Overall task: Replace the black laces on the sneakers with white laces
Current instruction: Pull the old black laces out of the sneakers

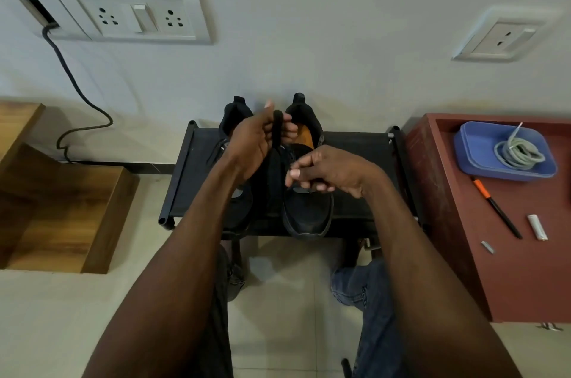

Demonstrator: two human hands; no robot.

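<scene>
Two black sneakers stand side by side on a low black rack, toes toward me. The right sneaker shows an orange insole; the left sneaker is mostly hidden behind my left forearm. My left hand is raised above them and grips a dark strip, seemingly the black lace, pulled upward. My right hand sits over the right sneaker's lacing with its fingers curled, pinching at the laces there. White laces lie coiled in a blue tray on the right.
A red-brown cabinet top at the right carries the tray, an orange-and-black pen and two small white pieces. Wooden steps stand at the left. A black cable hangs from a wall socket. My knees are below the rack.
</scene>
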